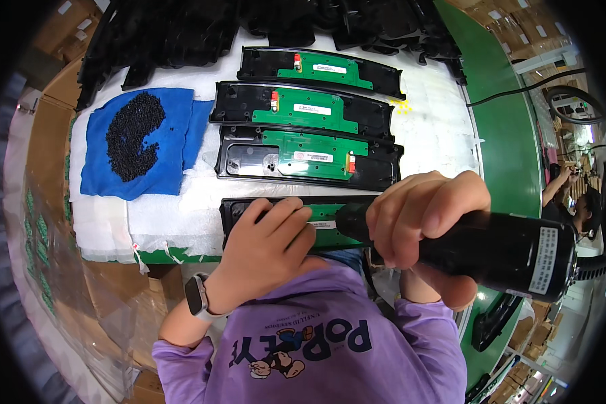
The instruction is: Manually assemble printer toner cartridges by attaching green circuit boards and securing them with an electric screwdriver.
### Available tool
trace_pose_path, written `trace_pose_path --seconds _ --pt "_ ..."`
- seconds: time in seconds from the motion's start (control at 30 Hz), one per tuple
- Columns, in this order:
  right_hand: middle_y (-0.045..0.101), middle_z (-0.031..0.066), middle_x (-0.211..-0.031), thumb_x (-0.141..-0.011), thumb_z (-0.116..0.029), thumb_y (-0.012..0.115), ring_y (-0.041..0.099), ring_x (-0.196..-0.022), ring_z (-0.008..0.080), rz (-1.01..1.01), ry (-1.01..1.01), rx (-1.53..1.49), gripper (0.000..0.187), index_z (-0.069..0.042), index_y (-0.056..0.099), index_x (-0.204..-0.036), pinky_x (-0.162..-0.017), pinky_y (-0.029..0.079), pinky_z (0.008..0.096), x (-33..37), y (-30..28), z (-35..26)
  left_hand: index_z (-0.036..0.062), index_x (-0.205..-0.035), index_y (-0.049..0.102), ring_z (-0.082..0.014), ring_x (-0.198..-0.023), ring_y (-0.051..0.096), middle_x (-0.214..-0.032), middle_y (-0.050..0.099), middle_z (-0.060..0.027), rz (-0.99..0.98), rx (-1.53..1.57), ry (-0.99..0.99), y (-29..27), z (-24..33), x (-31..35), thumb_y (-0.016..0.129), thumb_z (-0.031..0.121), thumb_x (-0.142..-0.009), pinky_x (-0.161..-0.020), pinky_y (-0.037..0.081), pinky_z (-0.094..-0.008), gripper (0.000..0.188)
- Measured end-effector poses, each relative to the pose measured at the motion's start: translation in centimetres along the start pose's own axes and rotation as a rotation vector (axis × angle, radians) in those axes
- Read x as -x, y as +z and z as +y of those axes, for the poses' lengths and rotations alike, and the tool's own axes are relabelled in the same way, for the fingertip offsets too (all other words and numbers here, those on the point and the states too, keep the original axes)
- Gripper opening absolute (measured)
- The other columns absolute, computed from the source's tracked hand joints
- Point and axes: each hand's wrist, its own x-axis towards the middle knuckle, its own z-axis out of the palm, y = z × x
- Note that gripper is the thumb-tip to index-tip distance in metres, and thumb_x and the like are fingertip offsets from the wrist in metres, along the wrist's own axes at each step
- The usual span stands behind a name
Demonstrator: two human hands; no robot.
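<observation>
A black electric screwdriver [498, 252] lies sideways in my right hand [427, 215], whose fingers wrap around its body. Its narrow front end points left, over the nearest black panel [230, 212]; the bit's tip cannot be made out. My left hand [269, 239] rests on that panel's left part with bent fingers, holding it near the table's front edge. A green circuit board [330, 210] sits in the panel, partly hidden by both hands. Beyond lie three similar black panels with green boards: a near one [377, 172], a middle one [242, 101] and a far one [266, 64].
Small black screws [129, 138] are heaped on a blue cloth [95, 161] at the left. Dark plastic parts [182, 34] crowd the back. White foam sheeting [161, 225] covers the green table [505, 155]. A black cable [518, 79] and another person [582, 209] show at the right.
</observation>
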Motion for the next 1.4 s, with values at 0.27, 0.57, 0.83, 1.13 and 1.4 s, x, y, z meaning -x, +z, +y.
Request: trace_pose_path --seconds 0.27,0.57,0.83,1.13,1.4 --pt "0.055 0.0092 -0.068 -0.065 -0.018 0.083 0.052 -0.060 0.0145 0.010 0.063 -0.163 0.055 0.003 0.047 -0.100 -0.055 0.042 0.0271 0.5 0.7 0.5 0.0048 -0.087 0.058 -0.0240 -0.101 0.052 -0.102 0.055 -0.0098 0.038 -0.015 0.028 0.8 -0.5 1.0 0.069 0.024 -0.065 -0.078 0.043 -0.0355 0.032" --pt "0.052 0.0067 -0.057 -0.067 -0.025 0.081 0.049 -0.045 0.0152 0.032 0.031 0.139 0.045 0.000 0.050 -0.089 -0.038 0.037 0.0274 -1.0 3.8 1.6 0.0043 -0.088 0.058 -0.0234 -0.098 0.054 -0.101 0.057 -0.0106 0.159 -0.002 0.067 1.1 -0.8 1.8 0.066 0.023 -0.068 -0.072 0.045 -0.0312 0.029" --pt "0.051 0.0059 -0.052 -0.070 -0.031 0.078 0.048 -0.041 0.0158 0.122 0.079 0.171 0.043 -0.003 0.048 -0.056 -0.037 0.036 0.0261 -0.7 4.4 1.4 0.0042 -0.089 0.058 -0.0227 -0.098 0.054 -0.100 0.057 -0.0101 0.136 -0.016 0.055 1.6 -0.8 2.4 0.065 0.024 -0.071 -0.071 0.045 -0.0300 0.027" --pt "0.046 -0.0009 -0.049 -0.079 -0.038 0.065 0.046 -0.036 0.0110 0.180 0.079 0.046 0.052 -0.002 0.038 -0.106 -0.036 0.034 0.0217 -1.0 -3.1 -3.9 0.0032 -0.091 0.059 -0.0252 -0.096 0.055 -0.100 0.058 -0.0097 0.045 0.078 0.008 -1.4 -1.0 0.5 0.070 0.028 -0.068 -0.076 0.046 -0.0367 0.037" --pt "0.062 0.0167 -0.075 -0.069 -0.022 0.072 0.060 -0.063 0.0307 0.589 0.761 1.757 0.051 -0.001 0.053 -0.111 -0.062 0.049 0.0359 4.1 -12.7 -1.9 0.0001 -0.100 0.058 -0.0327 -0.100 0.054 -0.108 0.057 -0.0138 0.106 -0.231 -0.169 -6.2 -7.7 -3.0 0.069 0.022 -0.070 -0.086 0.043 -0.0401 0.038"
